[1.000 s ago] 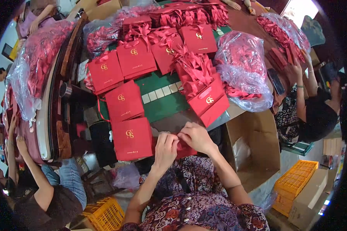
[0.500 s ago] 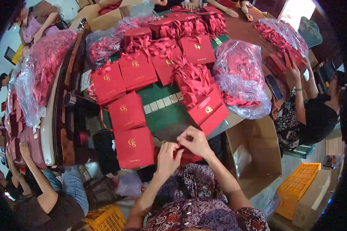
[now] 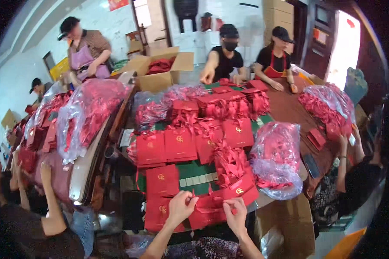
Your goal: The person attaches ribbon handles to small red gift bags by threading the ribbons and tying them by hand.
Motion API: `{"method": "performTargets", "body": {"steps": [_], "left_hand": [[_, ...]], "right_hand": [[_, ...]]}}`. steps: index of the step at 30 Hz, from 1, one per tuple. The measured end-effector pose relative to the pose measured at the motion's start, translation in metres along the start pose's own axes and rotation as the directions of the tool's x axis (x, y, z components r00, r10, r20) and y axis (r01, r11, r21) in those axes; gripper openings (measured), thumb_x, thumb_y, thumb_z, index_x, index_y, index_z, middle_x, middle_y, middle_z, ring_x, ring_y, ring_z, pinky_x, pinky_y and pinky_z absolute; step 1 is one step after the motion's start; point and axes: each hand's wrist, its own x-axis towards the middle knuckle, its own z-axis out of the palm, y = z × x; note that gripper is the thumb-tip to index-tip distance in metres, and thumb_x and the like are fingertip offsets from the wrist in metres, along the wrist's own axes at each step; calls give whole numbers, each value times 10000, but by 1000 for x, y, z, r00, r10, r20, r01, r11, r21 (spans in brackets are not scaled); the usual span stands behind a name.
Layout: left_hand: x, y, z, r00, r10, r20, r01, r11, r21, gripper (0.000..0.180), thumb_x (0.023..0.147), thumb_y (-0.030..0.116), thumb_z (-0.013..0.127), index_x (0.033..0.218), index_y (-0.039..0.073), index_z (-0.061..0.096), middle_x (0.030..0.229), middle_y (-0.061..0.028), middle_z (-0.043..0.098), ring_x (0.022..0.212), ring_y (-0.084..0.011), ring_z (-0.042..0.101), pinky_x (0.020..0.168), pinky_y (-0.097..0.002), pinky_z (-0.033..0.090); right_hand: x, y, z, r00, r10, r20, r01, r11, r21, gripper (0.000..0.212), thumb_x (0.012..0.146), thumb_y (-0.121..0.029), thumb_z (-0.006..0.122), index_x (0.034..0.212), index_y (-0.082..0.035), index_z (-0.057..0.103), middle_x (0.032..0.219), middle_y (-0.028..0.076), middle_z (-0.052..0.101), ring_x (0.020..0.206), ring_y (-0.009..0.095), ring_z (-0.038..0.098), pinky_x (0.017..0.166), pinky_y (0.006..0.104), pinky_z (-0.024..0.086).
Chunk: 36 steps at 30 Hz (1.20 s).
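A small red paper gift bag (image 3: 207, 213) is upright between my two hands, just in front of the table's near edge. My left hand (image 3: 180, 210) is closed in a pinch at the bag's upper left, with red ribbon (image 3: 193, 192) at its fingertips. At the bag's upper right, my right hand (image 3: 236, 214) is also pinched; what its fingertips hold is too small to make out. Behind it lies another red bag (image 3: 242, 190) with a gold emblem. Left of my hands are finished-looking red bags (image 3: 162, 181) laid flat on the green surface (image 3: 190, 169).
Bags with ribbons (image 3: 229, 159) crowd the table. A plastic-wrapped red bundle (image 3: 275, 159) stands right, above an open cardboard box (image 3: 285, 224). A phone (image 3: 311, 166) lies farther right. Several people work around the tables. Another open carton (image 3: 160, 69) stands behind.
The view has tilted up, showing more of the room. My hands, close together before, are now apart, with the red bag showing between them. A person's arm at the back reaches out over the table.
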Motion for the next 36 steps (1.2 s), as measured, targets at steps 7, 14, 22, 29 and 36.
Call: {"method": "performTargets", "body": {"steps": [7,14,22,29,36], "left_hand": [[29,-28,53,1000,14,-23,-13,999,43,266,880,346,671,859,85,625,799,-125,602,800,-348,627,685,-466,504],[33,-34,68,998,-53,-26,54,997,56,193,912,235,614,926,43,595,899,-167,615,850,-398,629,705,-511,514],[21,-2,42,995,54,-84,-54,999,0,149,918,157,585,982,24,563,923,-167,574,869,-381,600,718,-480,515],[13,11,42,967,119,-225,-127,992,-22,146,922,199,598,932,55,616,895,-137,619,860,-345,618,706,-435,525],[20,6,32,944,145,-297,-150,989,8,56,889,107,638,896,53,628,840,-123,631,793,-339,613,698,-433,501]], "right_hand": [[-17,29,-4,991,81,102,-76,996,-44,94,834,-6,676,926,-19,672,907,143,609,866,282,607,746,350,492],[-8,20,5,980,32,195,-24,999,-46,76,878,-9,611,952,7,623,931,118,591,898,251,559,818,346,458],[50,15,19,982,-125,144,162,944,-287,226,934,-115,623,1102,33,594,1074,199,565,995,373,563,875,429,460],[72,8,14,953,-182,242,252,921,-296,113,902,-92,652,983,-14,660,927,149,634,928,332,603,840,429,475],[76,6,20,962,-90,258,140,973,-185,112,890,-75,664,980,-19,697,932,157,659,893,337,639,798,400,512]]}}
